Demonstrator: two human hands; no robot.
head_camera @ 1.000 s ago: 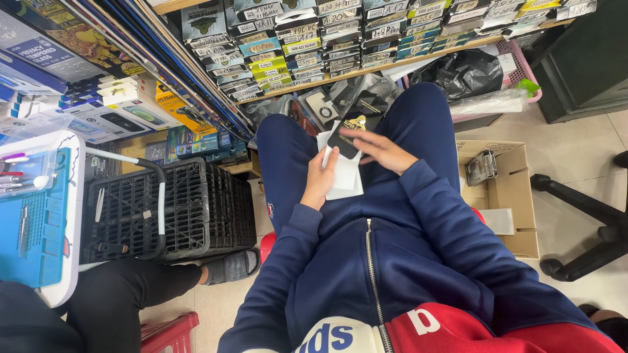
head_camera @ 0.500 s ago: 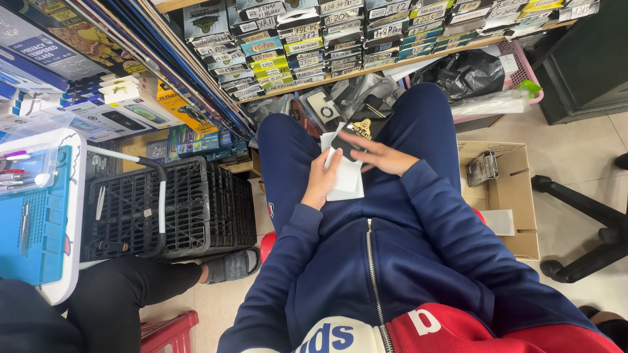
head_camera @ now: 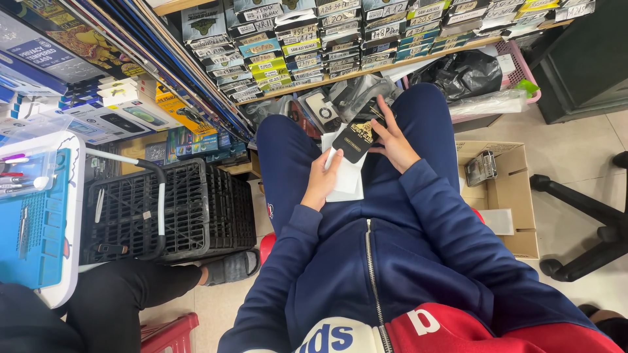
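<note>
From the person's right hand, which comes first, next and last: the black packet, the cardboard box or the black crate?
1. The black packet: held in the right hand, over the lap.
2. The cardboard box: on the floor to the person's right.
3. The black crate: farthest, on the floor to the left, past the left hand.

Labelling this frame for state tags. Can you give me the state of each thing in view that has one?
left hand: holds the white packet on the lap
right hand: grips the black packet
black packet: lifted, tilted, over the white one
white packet: flat on the lap
cardboard box: open, on the floor
black crate: on its side, by the shelf
pink basket: holds a black bag
</note>
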